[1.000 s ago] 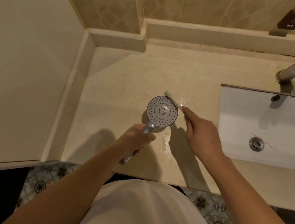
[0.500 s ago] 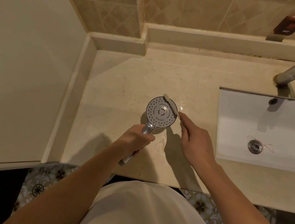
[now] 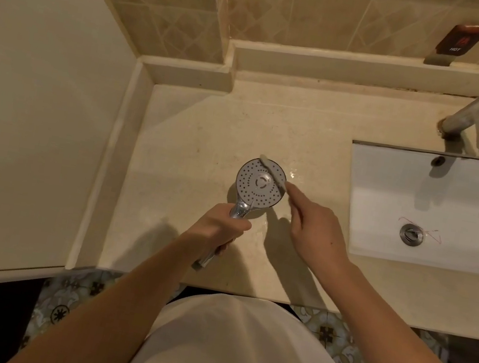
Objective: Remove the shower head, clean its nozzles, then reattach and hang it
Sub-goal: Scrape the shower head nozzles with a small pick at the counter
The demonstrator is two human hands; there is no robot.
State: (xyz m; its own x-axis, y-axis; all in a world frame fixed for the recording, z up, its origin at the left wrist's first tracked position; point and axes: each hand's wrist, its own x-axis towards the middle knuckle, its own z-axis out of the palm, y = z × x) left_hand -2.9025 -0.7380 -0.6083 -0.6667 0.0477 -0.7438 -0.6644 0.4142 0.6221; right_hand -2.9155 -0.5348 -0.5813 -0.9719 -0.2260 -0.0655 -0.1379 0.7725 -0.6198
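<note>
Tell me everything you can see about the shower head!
The shower head is round, with a pale grey face full of tiny dark nozzle holes in rings round a centre disc. Its rim and handle look like shiny chrome. No hose is attached. It is held face up over the beige countertop, left of the sink. The left hand grips its handle, whose end pokes out below. A small white brush in the right hand lies across the face's upper right edge.

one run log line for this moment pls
step: clean nozzles | left hand: grips shower head handle, nozzles up | right hand: holds brush across the face | place: over countertop
</note>
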